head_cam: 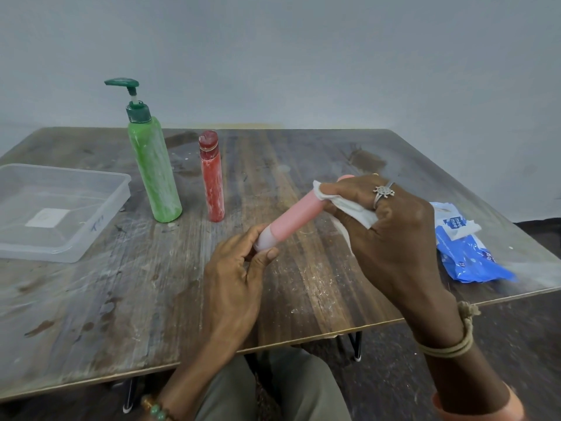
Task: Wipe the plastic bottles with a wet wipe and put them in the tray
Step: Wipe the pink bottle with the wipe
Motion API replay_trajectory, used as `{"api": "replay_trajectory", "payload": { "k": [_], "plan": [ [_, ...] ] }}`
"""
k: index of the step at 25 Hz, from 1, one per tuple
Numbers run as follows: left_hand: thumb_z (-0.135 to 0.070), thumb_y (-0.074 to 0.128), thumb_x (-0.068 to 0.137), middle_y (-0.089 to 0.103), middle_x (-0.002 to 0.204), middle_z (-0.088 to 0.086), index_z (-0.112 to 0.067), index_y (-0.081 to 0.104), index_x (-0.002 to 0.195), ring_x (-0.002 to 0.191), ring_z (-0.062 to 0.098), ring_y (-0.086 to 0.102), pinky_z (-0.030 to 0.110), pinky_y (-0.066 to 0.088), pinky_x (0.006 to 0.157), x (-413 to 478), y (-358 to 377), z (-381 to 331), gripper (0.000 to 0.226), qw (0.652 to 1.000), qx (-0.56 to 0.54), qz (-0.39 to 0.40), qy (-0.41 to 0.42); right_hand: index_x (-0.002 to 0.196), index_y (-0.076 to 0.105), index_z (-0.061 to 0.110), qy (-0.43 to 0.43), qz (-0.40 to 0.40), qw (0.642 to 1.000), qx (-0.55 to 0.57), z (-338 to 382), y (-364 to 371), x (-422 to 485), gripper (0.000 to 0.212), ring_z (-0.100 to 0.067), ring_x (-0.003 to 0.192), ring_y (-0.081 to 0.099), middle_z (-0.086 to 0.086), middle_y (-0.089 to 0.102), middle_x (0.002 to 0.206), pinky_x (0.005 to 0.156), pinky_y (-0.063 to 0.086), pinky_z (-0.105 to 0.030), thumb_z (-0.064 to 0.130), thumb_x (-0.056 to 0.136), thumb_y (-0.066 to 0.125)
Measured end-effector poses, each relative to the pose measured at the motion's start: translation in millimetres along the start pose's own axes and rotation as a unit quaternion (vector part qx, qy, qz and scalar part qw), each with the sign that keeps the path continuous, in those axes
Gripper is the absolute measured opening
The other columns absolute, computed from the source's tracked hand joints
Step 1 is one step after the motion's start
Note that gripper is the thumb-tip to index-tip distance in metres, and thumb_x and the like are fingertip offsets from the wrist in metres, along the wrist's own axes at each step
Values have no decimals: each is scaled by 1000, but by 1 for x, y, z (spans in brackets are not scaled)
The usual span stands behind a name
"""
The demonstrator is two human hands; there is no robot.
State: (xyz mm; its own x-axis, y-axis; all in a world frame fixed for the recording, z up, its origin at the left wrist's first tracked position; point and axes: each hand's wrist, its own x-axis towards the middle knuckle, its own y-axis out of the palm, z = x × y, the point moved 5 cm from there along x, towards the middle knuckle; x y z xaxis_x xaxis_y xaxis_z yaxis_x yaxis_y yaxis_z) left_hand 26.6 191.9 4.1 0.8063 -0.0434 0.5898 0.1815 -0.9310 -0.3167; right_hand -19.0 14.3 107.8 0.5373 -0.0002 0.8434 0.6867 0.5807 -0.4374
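A pink plastic bottle (pixel 296 218) is held tilted above the middle of the table. My left hand (pixel 235 275) pinches its pale capped end. My right hand (pixel 391 232) wraps a white wet wipe (pixel 349 208) round the bottle's far part, and its far end pokes out past the fingers. A green pump bottle (pixel 154 168) and a red bottle (pixel 212 177), both streaked with white grime, stand upright behind. The clear plastic tray (pixel 100 214) lies at the left with no bottle in it.
A blue pack of wet wipes (pixel 467 253) lies at the right, near the table's edge (pixel 303 340). The worn wooden table (pixel 136 299) ends just in front of my knees. A plain wall stands behind the table.
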Motion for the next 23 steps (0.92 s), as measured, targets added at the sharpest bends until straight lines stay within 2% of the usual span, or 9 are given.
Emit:
{"api": "replay_trajectory", "payload": {
  "k": [4,6,9,11,14,16,18,20,23],
  "plan": [
    [-51,54,90,61,89,-18,-36,64,118,85,10,61,33,55,69,1,-2,6,33,1000,6,-6,-9,105,75,11,-17,-4,1000,2,10,0,-4,24,-9,97,67,3,73,103,91,48,-15,4,82,78],
    [-51,57,92,61,86,-20,-44,62,116,85,6,61,22,52,69,1,0,6,26,1000,-8,17,-17,106,74,7,-51,3,999,-1,11,2,-4,24,-15,99,67,-2,73,105,93,50,-22,2,84,76],
    [-41,62,89,68,96,-22,-43,61,120,94,-6,63,12,50,78,1,8,16,31,973,-156,114,-127,108,74,8,-48,63,995,68,3,1,2,22,-19,103,67,-3,72,108,87,55,-36,3,86,73],
    [-42,67,86,72,95,-12,-25,67,123,89,1,64,20,52,78,-1,14,28,40,920,-281,185,-202,106,74,8,-62,103,989,82,-1,-1,7,22,-19,101,68,-4,72,107,84,56,-39,0,85,74],
    [-49,83,74,66,87,8,-9,73,109,76,14,59,26,53,70,-8,19,35,54,779,-495,233,-305,107,74,9,-79,144,983,85,-1,-1,12,24,-20,100,68,-4,72,107,81,56,-42,0,84,75],
    [-46,85,72,64,84,11,-3,74,105,69,14,57,27,52,65,-15,23,34,56,703,-561,264,-347,106,74,9,-78,150,980,103,1,-1,13,23,-19,101,68,-4,72,107,82,55,-43,1,84,75],
    [-43,81,78,62,79,9,2,70,106,65,13,53,27,48,61,-20,24,30,54,661,-594,294,-352,105,74,8,-79,157,978,113,4,0,13,23,-14,101,68,-3,72,106,84,56,-38,1,83,76],
    [-44,79,80,61,78,9,4,65,110,66,14,52,27,48,62,-21,26,30,58,665,-590,299,-347,105,74,10,-71,161,978,112,5,1,13,24,-12,100,68,-2,72,106,85,56,-35,1,83,76],
    [-57,78,75,66,86,6,-10,69,113,76,15,58,26,52,70,-14,21,30,61,802,-478,236,-270,106,73,17,24,123,983,131,1,-2,11,23,-7,98,67,5,72,105,86,53,-25,4,87,72]
  ]
}}
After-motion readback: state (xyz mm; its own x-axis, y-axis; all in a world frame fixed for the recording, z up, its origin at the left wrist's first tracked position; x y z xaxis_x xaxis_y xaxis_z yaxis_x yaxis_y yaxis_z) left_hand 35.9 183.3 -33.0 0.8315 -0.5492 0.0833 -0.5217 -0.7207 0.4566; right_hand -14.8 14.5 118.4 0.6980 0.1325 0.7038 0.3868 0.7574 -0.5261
